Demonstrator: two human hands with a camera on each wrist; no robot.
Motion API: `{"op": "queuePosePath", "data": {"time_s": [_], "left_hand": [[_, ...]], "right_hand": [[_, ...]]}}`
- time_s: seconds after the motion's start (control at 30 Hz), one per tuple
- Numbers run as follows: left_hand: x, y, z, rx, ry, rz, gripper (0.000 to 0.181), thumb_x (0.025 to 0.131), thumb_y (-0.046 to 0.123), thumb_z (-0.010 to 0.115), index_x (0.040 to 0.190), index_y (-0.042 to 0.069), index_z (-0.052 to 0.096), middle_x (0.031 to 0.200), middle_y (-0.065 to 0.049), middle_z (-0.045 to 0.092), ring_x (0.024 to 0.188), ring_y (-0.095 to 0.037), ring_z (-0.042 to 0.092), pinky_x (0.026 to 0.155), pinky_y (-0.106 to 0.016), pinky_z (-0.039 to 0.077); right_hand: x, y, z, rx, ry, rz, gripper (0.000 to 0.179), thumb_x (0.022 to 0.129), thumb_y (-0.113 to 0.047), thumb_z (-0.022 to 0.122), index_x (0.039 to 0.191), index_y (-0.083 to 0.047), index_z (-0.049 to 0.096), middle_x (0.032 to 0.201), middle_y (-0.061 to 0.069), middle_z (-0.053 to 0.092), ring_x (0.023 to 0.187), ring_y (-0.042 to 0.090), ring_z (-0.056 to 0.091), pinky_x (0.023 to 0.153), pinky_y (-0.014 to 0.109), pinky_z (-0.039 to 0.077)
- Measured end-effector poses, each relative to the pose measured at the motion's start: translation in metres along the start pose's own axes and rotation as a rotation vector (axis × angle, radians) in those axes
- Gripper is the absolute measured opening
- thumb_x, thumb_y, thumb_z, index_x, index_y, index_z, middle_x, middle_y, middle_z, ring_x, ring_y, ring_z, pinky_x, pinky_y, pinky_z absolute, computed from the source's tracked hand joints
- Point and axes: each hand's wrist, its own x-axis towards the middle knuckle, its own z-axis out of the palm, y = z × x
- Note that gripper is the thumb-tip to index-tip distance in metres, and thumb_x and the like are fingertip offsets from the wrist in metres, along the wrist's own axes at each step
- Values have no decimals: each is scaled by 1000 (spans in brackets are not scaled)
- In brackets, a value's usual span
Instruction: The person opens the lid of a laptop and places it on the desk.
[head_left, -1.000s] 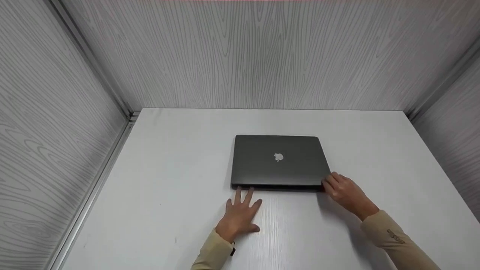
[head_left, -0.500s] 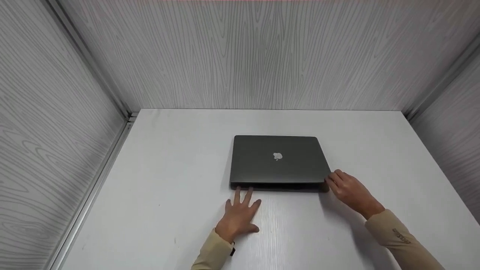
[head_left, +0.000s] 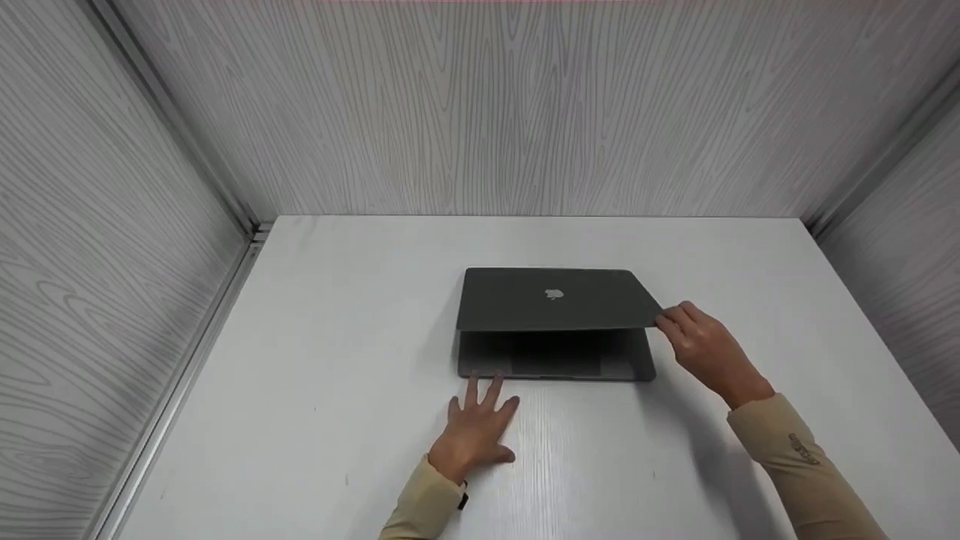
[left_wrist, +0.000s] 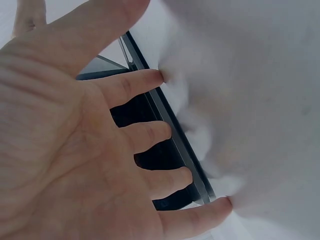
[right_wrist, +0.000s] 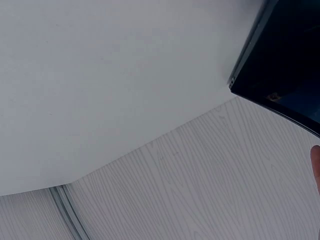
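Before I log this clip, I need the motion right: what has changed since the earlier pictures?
The right hand has risen, lifting the front edge of the laptop lid up from the base, which now shows. The spread left hand and the base stayed put; nothing was let go.

The white tabletop [head_left: 345, 315] in front of me runs back to a straight far edge, with a few small specks and a streaky sheen nearer me. My right arm's shadow falls across it. Near its middle the dark grey laptop [head_left: 555, 304] sits, base flat, lid partly raised.
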Motion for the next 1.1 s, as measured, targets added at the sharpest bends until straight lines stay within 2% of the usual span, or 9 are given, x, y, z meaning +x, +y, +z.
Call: {"op": "queuePosePath", "data": {"time_s": [0.03, 0.1, 0.43, 0.77, 1.0, 1.1], "left_hand": [[0, 0, -1, -6, 2, 0, 80, 76, 39, 89, 143, 13, 56, 158, -18, 36, 144, -50, 27, 99, -67, 42], [1, 0, -2, -13, -1, 1, 80, 76, 38, 89, 143, 12, 56, 159, -18, 35, 145, -51, 27, 99, -67, 41], [2, 1, -5, -35, -36, -12, 79, 77, 37, 89, 144, 13, 54, 161, -17, 32, 146, -50, 23, 102, -68, 38], [2, 2, -2, -57, -43, -29, 80, 76, 37, 90, 144, 14, 55, 160, -17, 34, 146, -49, 25, 103, -68, 38], [2, 2, -5, -51, -49, -29, 80, 76, 37, 90, 143, 13, 54, 160, -16, 34, 145, -49, 27, 101, -68, 38], [2, 2, -5, -55, -46, -26, 80, 76, 36, 90, 143, 12, 54, 161, -16, 33, 145, -50, 27, 102, -69, 38]], "right_hand": [[2, 1, 0, 1, -1, 11, 23, 73, 24, 73, 95, 18, 66, 88, 25, 62, 78, 36, 62, 63, 39, 58], [4, 2, -2, 3, 0, 28, 25, 71, 24, 75, 94, 17, 67, 87, 24, 62, 78, 35, 62, 62, 39, 58], [3, 5, -3, 60, 10, 34, 34, 67, 28, 73, 95, 11, 65, 87, 22, 61, 76, 34, 60, 58, 40, 56], [13, 11, -6, 66, 42, 88, 30, 69, 30, 73, 91, 10, 67, 85, 23, 60, 76, 35, 60, 58, 42, 56], [24, 18, -10, 111, 7, 171, 18, 81, 23, 69, 93, 9, 66, 86, 22, 60, 79, 36, 60, 64, 45, 56], [29, 22, -10, 115, 28, 201, 15, 83, 22, 68, 90, 9, 65, 84, 22, 61, 77, 36, 60, 64, 45, 55]]}}
